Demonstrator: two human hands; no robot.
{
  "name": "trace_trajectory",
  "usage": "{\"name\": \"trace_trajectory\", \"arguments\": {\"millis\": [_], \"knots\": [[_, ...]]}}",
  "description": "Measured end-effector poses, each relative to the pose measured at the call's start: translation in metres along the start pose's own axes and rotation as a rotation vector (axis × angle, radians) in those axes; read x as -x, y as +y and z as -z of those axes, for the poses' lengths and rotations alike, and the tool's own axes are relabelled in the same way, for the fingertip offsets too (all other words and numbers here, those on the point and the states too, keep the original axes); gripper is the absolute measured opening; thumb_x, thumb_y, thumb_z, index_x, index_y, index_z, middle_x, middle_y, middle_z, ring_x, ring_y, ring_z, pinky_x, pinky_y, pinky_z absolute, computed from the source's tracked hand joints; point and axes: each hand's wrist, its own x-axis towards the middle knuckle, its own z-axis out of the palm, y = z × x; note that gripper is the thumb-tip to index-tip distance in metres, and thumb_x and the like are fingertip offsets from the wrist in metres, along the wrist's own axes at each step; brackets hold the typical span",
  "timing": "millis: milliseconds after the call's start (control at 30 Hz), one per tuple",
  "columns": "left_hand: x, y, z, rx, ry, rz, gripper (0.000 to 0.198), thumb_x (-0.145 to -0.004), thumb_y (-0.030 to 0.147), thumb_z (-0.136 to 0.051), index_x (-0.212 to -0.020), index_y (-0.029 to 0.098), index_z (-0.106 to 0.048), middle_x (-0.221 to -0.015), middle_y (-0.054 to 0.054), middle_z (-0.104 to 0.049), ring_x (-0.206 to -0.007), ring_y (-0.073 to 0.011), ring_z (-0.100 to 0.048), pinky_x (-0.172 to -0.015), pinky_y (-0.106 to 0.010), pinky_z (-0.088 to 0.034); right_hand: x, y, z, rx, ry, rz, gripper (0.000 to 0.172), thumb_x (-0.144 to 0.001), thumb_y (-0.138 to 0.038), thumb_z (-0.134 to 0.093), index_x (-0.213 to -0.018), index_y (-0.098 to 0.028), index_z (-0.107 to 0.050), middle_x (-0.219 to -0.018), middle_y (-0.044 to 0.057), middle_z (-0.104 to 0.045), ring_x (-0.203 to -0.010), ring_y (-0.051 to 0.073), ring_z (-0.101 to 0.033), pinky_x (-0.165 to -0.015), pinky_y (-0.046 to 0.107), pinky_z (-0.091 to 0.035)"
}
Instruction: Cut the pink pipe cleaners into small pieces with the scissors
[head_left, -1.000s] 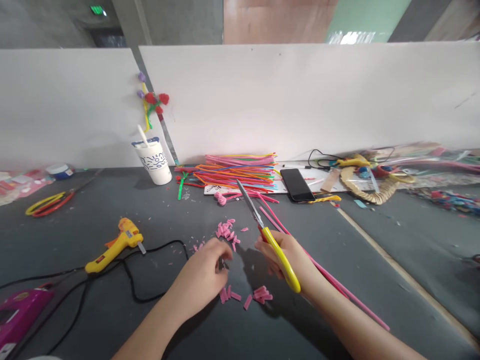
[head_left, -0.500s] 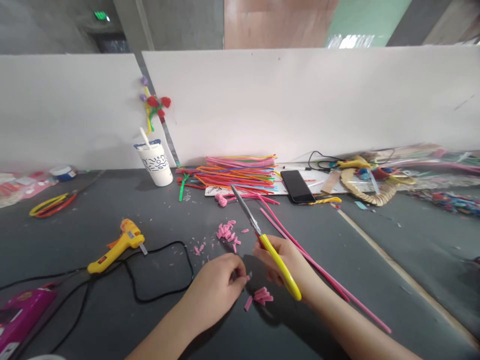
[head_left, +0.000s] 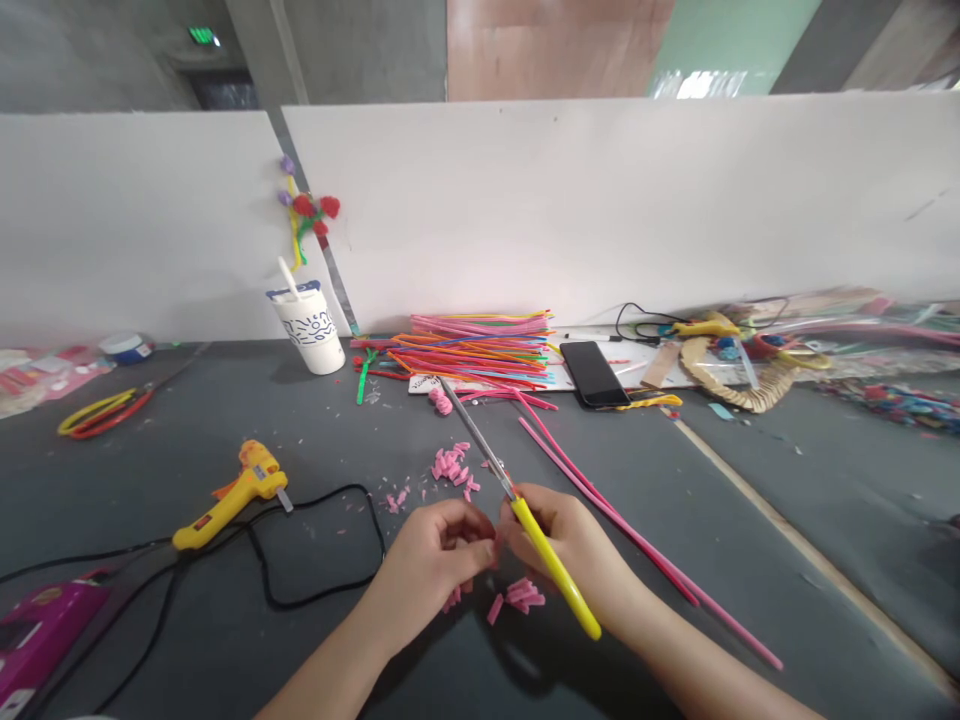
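Note:
Yellow-handled scissors rest in my right hand, blades pointing away and to the left. Thumb and fingers of my left hand are pinched together, close against the right fingertips. What sits in that pinch is too small to make out. Short pink pipe cleaner pieces lie just below the hands, with some partly hidden under the left one. Another pile of pink pieces is beyond the hands. Long pink pipe cleaners stretch along the table beside my right forearm.
A yellow glue gun with a looping black cord lies left. Behind are a white cup, a bundle of colourful pipe cleaners and a phone. Other scissors lie far left. A white partition stands along the back.
My hands have come together, with the fingertips now meeting. The scissors have tipped slightly, their blade tip shifting left. More pink pieces show beneath my left hand.

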Motion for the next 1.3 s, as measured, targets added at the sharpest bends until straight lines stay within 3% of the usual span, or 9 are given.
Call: {"name": "trace_trajectory", "arguments": {"millis": [133,433,633,833,933,1033,1167,1300], "knots": [[0.000,-0.001,-0.003,-0.046,0.016,-0.008,0.018,-0.069,0.033,-0.061,-0.070,0.014,-0.058,-0.057,0.003,-0.053,-0.043,-0.0074,-0.042,-0.043,-0.020,-0.032,0.000,0.001,-0.001,0.066,0.068,0.039,0.011,-0.063,-0.016,-0.047,-0.057,-0.019,-0.038,-0.051,-0.007,-0.037,-0.046,0.006,-0.035,-0.041,0.017,-0.028],[0.001,-0.001,-0.006,-0.015,0.043,0.022,0.017,-0.069,0.031,-0.061,-0.070,0.014,-0.058,-0.053,0.004,-0.050,-0.042,-0.0067,-0.041,-0.042,-0.020,-0.032,0.001,0.001,-0.002,0.107,0.068,0.033,0.009,-0.063,-0.014,-0.046,-0.058,-0.019,-0.040,-0.052,-0.007,-0.038,-0.045,0.006,-0.037,-0.040,0.017,-0.028],[-0.001,0.000,-0.003,0.059,0.098,0.006,0.012,-0.067,0.025,-0.062,-0.070,0.014,-0.059,-0.054,0.003,-0.052,-0.041,-0.0065,-0.042,-0.039,-0.018,-0.029,0.001,0.005,0.001,0.140,0.076,0.103,0.018,-0.070,-0.027,-0.051,-0.059,-0.019,-0.038,-0.053,-0.007,-0.037,-0.047,0.007,-0.035,-0.042,0.018,-0.029],[-0.001,0.011,0.014,0.277,0.309,-0.016,0.013,-0.066,0.025,-0.064,-0.074,0.015,-0.061,-0.064,0.000,-0.060,-0.050,-0.0074,-0.050,-0.045,-0.017,-0.036,0.002,0.006,0.007,0.390,0.076,0.169,0.021,-0.072,-0.038,-0.054,-0.067,-0.021,-0.043,-0.056,-0.006,-0.044,-0.049,0.009,-0.036,-0.046,0.020,-0.028],[-0.001,0.013,0.021,0.351,0.334,-0.051,0.011,-0.068,0.024,-0.064,-0.074,0.015,-0.062,-0.065,0.000,-0.060,-0.051,-0.0066,-0.049,-0.046,-0.016,-0.036,0.003,0.006,0.006,0.589,0.103,0.189,0.023,-0.073,-0.042,-0.052,-0.067,-0.022,-0.041,-0.053,-0.006,-0.047,-0.045,0.010,-0.037,-0.044,0.021,-0.024],[0.001,0.014,0.024,0.388,0.348,-0.115,0.008,-0.069,0.021,-0.064,-0.073,0.015,-0.062,-0.065,0.001,-0.059,-0.052,-0.0057,-0.048,-0.045,-0.015,-0.036,0.003,0.008,0.004,0.766,0.126,0.220,0.023,-0.071,-0.043,-0.053,-0.074,-0.023,-0.044,-0.057,-0.003,-0.054,-0.047,0.013,-0.046,-0.046,0.022,-0.025],[0.003,0.017,0.026,0.453,0.350,-0.199,0.003,-0.071,0.018,-0.062,-0.069,0.015,-0.062,-0.059,0.003,-0.056,-0.051,-0.0053,-0.048,-0.047,-0.015,-0.037,0.002,0.010,0.004,0.891,0.115,0.265,0.027,-0.075,-0.046,-0.049,-0.086,-0.022,-0.048,-0.068,0.002,-0.062,-0.057,0.019,-0.057,-0.049,0.024,-0.028],[0.003,0.019,0.027,0.553,0.400,-0.244,0.003,-0.070,0.017,-0.063,-0.072,0.016,-0.064,-0.066,0.002,-0.062,-0.059,-0.0074,-0.055,-0.056,-0.016,-0.043,0.002,0.013,0.005,0.987,0.107,0.292,0.027,-0.079,-0.043,-0.045,-0.090,-0.019,-0.048,-0.069,0.004,-0.063,-0.059,0.021,-0.059,-0.049,0.025,-0.029]]}}
